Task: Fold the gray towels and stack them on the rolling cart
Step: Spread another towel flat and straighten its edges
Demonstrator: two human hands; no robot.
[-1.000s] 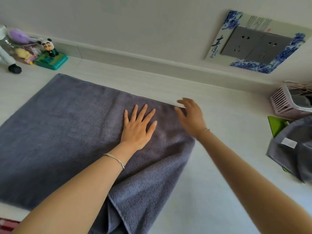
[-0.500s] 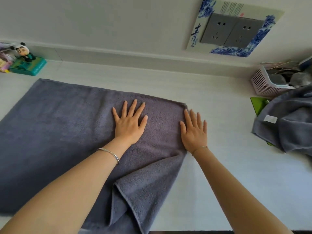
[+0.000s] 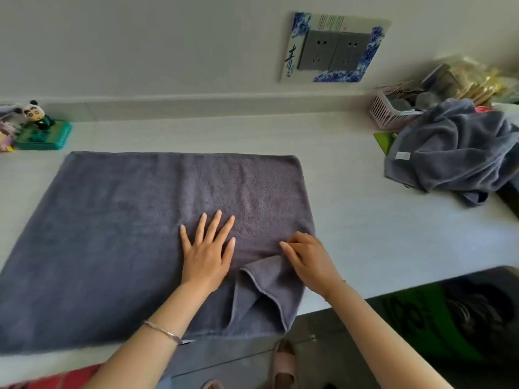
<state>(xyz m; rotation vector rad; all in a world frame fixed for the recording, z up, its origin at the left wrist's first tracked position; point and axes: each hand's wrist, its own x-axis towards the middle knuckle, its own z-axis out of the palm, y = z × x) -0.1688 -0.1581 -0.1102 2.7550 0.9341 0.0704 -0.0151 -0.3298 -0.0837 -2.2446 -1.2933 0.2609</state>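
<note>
L hand (image 3: pixel 207 256) lying flat, fingers apart, pressing gray towel (image 3: pixel 118 234) spread on white counter (image 3: pixel 379 226). R hand (image 3: pixel 310 258) curling at towel's rt edge by turned-up corner; gripping or not, can't tell.

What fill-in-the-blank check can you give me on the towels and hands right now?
The left hand lies ___ on the spread towel.
The crumpled towel sits on the table to the spread towel's ___.
The slatted basket behind the crumpled towel is ___.
Missing words: flat; right; pink.
</note>
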